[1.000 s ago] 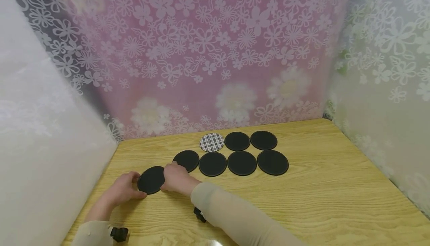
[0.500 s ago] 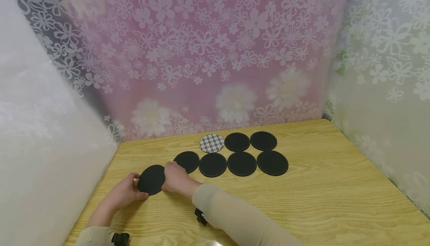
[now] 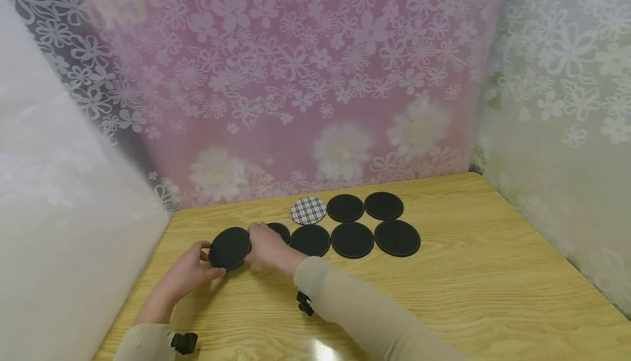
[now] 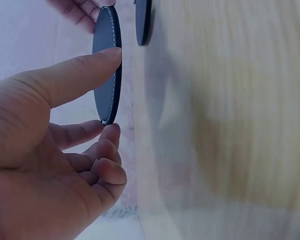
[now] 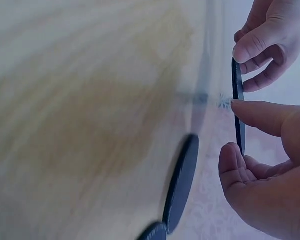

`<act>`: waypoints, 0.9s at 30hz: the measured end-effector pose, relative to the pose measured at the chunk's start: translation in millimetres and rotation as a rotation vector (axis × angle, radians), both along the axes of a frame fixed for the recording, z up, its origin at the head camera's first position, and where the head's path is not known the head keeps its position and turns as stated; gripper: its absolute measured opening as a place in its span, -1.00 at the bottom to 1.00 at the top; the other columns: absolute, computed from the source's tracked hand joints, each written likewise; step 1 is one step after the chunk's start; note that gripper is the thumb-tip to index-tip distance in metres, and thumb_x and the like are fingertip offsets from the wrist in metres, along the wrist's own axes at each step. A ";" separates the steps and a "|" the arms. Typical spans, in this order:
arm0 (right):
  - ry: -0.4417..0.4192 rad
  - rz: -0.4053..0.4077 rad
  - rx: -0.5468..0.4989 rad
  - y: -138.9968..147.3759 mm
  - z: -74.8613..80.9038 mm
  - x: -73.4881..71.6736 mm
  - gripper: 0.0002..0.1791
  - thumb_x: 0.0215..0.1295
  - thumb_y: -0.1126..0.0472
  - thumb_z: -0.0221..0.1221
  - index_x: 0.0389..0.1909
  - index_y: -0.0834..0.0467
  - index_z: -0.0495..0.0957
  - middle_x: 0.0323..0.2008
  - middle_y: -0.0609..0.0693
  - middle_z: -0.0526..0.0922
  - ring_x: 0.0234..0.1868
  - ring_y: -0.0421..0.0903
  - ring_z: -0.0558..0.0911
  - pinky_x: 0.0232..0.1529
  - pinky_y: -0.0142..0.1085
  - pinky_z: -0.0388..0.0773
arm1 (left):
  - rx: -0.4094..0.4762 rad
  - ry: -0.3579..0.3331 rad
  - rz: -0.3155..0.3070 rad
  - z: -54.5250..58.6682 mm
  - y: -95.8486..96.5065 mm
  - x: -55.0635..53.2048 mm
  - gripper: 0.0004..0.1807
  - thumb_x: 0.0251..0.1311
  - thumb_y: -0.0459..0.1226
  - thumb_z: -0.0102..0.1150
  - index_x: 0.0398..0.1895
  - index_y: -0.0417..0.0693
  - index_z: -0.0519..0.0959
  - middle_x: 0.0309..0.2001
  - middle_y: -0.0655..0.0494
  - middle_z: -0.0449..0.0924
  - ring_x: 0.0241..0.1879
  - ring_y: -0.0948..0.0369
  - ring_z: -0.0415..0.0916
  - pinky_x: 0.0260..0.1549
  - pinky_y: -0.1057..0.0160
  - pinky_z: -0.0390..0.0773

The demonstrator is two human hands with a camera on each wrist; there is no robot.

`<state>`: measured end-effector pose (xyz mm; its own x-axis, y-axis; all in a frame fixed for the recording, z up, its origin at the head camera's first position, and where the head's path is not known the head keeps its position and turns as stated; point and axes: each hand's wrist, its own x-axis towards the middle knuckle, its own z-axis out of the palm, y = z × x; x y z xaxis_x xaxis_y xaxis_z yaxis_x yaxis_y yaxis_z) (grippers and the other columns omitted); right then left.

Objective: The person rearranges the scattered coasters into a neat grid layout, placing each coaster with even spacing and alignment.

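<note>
A round black leather coaster with stitched edging is held between both hands. My left hand pinches its left edge, thumb at the near side and fingers at the far side. On the opposite edge, my right hand grips with thumb and fingers. Both wrist views show the held coaster raised above the table. Partly hidden behind the right hand lies another black coaster, the leftmost of the front row.
More black coasters lie flat in two rows on the wooden table. A white plaid coaster sits at the left end of the back row. Flowered curtains hang behind and at both sides.
Both hands have raised the held coaster and carried it slightly right and away, toward the front row. The right hand now covers more of the leftmost lying coaster.
</note>
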<state>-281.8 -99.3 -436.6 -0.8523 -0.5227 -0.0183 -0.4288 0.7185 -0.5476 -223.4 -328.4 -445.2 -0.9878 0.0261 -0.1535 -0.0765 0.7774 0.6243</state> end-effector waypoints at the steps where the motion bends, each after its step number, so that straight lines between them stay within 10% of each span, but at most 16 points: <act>1: 0.005 0.003 0.001 2.3 0.9 -2.1 -0.34 0.41 0.14 0.54 0.43 0.19 0.51 0.23 0.10 0.59 0.18 0.00 0.66 0.15 -0.20 0.65 | -0.001 0.008 -0.003 1.0 2.4 -1.8 0.06 0.31 -0.08 0.63 0.61 -0.44 0.18 0.27 -0.47 0.50 0.16 -0.26 0.61 0.04 -0.23 0.66; 27: -0.052 -0.020 -0.183 64.5 7.6 -73.4 -0.30 0.41 0.31 0.49 0.49 0.30 0.45 0.33 0.23 0.60 0.26 0.11 0.69 0.17 -0.05 0.70 | 0.013 0.080 -0.007 16.2 66.0 -77.5 0.01 0.37 -0.14 0.57 0.66 -0.37 0.19 0.37 -0.47 0.47 0.28 -0.31 0.55 0.21 -0.31 0.60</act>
<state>-355.2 -34.8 -429.0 -0.8632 -0.5040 0.0313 -0.3830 0.6129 -0.6911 -300.8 -262.3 -429.0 -0.9967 0.0349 -0.0733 -0.0200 0.7693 0.6385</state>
